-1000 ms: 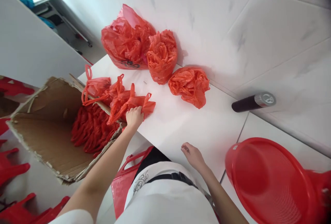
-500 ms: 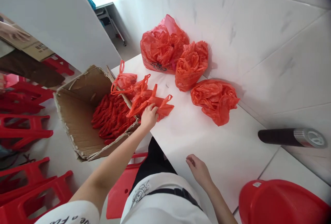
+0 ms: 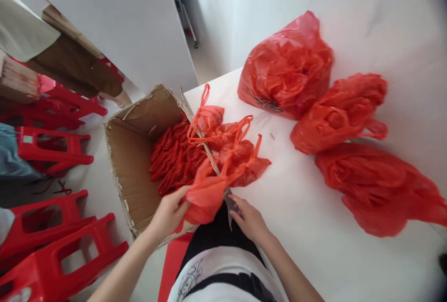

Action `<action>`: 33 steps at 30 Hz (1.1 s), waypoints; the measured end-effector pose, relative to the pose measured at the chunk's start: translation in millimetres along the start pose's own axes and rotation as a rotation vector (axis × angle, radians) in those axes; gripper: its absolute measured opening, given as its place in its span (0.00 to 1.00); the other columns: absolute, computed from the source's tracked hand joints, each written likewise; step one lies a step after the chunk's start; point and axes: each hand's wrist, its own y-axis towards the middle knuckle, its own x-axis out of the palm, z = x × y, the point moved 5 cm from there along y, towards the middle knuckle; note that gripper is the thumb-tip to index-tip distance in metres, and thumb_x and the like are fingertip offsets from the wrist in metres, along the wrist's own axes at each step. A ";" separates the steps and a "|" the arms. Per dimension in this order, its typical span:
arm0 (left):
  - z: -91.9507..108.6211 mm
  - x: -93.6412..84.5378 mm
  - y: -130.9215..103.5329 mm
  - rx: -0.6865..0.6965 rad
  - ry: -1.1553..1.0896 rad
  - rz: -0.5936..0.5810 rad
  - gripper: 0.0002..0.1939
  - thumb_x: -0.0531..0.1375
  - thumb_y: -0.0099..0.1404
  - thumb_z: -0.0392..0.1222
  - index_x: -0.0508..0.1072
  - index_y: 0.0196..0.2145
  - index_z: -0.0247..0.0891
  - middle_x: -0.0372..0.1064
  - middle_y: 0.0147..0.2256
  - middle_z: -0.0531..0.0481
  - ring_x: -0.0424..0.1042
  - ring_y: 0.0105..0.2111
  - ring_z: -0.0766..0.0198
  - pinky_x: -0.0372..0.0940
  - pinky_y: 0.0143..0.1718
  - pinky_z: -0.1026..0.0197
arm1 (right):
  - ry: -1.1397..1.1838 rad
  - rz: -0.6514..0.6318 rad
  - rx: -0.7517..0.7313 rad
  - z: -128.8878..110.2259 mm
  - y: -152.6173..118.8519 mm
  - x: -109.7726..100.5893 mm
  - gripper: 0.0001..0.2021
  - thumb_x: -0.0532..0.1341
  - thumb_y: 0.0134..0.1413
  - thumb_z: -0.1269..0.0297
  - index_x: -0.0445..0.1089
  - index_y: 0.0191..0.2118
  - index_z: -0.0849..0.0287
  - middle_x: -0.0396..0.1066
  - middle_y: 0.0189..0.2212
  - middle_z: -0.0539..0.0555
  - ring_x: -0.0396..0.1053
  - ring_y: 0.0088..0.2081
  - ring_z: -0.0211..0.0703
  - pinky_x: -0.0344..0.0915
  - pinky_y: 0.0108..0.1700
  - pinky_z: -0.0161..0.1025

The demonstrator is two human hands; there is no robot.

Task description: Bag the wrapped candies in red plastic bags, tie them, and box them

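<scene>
My left hand (image 3: pixel 170 213) is closed on a small red plastic bag (image 3: pixel 206 199), lifted over the near corner of the cardboard box (image 3: pixel 134 167). My right hand (image 3: pixel 250 219) is at the table's edge, just right of that bag, thumb and fingers apart; I see nothing held in it. Several small tied red bags (image 3: pixel 240 153) lie on the white table (image 3: pixel 279 218) against the box's side. Inside the box is a pile of red bags (image 3: pixel 176 155). What the small bags contain is hidden.
Three larger red bags, including a big one (image 3: pixel 286 67), stand along the wall side of the table. Red plastic stools (image 3: pixel 56 151) fill the floor at left. Another person (image 3: pixel 73 62) stands beyond the box, near a grey panel (image 3: pixel 115 23).
My left hand has lifted a small red bag off the table toward the box. My right hand has come in close beside it. The camera view has shifted left and closer.
</scene>
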 end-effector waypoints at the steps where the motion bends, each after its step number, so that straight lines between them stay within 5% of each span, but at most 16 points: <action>1: -22.7 -28.4 9.1 -0.046 0.052 0.092 0.18 0.51 0.65 0.40 0.71 0.50 0.40 0.75 0.43 0.50 0.73 0.41 0.61 0.66 0.43 0.64 | -0.062 -0.054 -0.009 -7.0 16.2 7.9 0.24 0.55 0.59 0.62 0.60 0.61 0.47 0.71 0.45 0.53 0.72 0.38 0.42 0.66 0.45 0.40; 4: -90.9 -100.0 51.8 -0.207 0.285 0.309 0.20 0.52 0.65 0.46 0.70 0.52 0.39 0.76 0.38 0.50 0.73 0.36 0.59 0.67 0.39 0.62 | -0.225 -0.178 -0.025 -18.0 49.2 24.8 0.24 0.55 0.57 0.65 0.61 0.60 0.48 0.69 0.50 0.55 0.72 0.43 0.46 0.65 0.46 0.42; 7: -145.6 -132.9 115.9 -0.304 0.580 0.316 0.22 0.51 0.65 0.43 0.70 0.55 0.41 0.76 0.42 0.45 0.75 0.39 0.53 0.66 0.42 0.56 | -0.330 -0.229 0.007 -17.4 60.9 31.9 0.22 0.55 0.55 0.69 0.67 0.56 0.53 0.70 0.50 0.57 0.71 0.46 0.49 0.65 0.49 0.42; 13: -208.7 -137.3 238.6 -0.312 0.694 0.208 0.20 0.51 0.65 0.39 0.71 0.53 0.46 0.73 0.49 0.43 0.74 0.45 0.48 0.65 0.44 0.52 | -0.372 -0.232 0.114 -7.6 59.0 42.3 0.18 0.53 0.53 0.71 0.72 0.49 0.61 0.72 0.45 0.60 0.71 0.47 0.51 0.66 0.49 0.42; 20: -229.0 -149.1 308.4 -0.262 0.607 0.286 0.20 0.54 0.64 0.37 0.72 0.52 0.42 0.73 0.48 0.39 0.72 0.47 0.48 0.65 0.47 0.50 | -0.353 -0.192 0.167 -7.5 58.6 50.7 0.19 0.52 0.51 0.75 0.73 0.46 0.59 0.73 0.45 0.59 0.72 0.46 0.49 0.66 0.50 0.41; 24: -204.5 -158.8 314.6 -0.183 0.522 0.419 0.20 0.51 0.67 0.36 0.67 0.56 0.36 0.69 0.53 0.38 0.68 0.53 0.53 0.62 0.54 0.53 | -0.333 -0.163 0.165 -10.0 60.3 49.4 0.18 0.52 0.49 0.76 0.74 0.43 0.60 0.74 0.43 0.59 0.72 0.45 0.49 0.66 0.49 0.40; 28: -125.2 -146.4 275.6 -0.001 0.294 0.648 0.17 0.45 0.71 0.40 0.63 0.54 0.35 0.69 0.48 0.41 0.70 0.47 0.60 0.65 0.49 0.58 | -0.272 -0.135 0.153 -14.6 62.7 47.0 0.18 0.53 0.50 0.75 0.74 0.43 0.58 0.74 0.44 0.57 0.72 0.45 0.47 0.65 0.49 0.38; 31: -42.4 -95.2 222.9 0.205 0.099 0.674 0.12 0.50 0.71 0.44 0.66 0.47 0.41 0.69 0.44 0.46 0.70 0.43 0.60 0.66 0.45 0.57 | -0.266 -0.149 0.120 -18.4 64.7 46.2 0.17 0.53 0.51 0.74 0.74 0.43 0.57 0.74 0.44 0.56 0.72 0.45 0.45 0.65 0.49 0.37; 33: 7.3 -28.7 196.7 0.319 0.116 0.312 0.09 0.52 0.70 0.45 0.69 0.43 0.45 0.70 0.41 0.46 0.69 0.43 0.57 0.65 0.47 0.53 | -0.279 -0.152 0.112 -18.9 66.1 45.6 0.17 0.54 0.50 0.74 0.73 0.45 0.56 0.73 0.45 0.56 0.71 0.46 0.46 0.64 0.49 0.37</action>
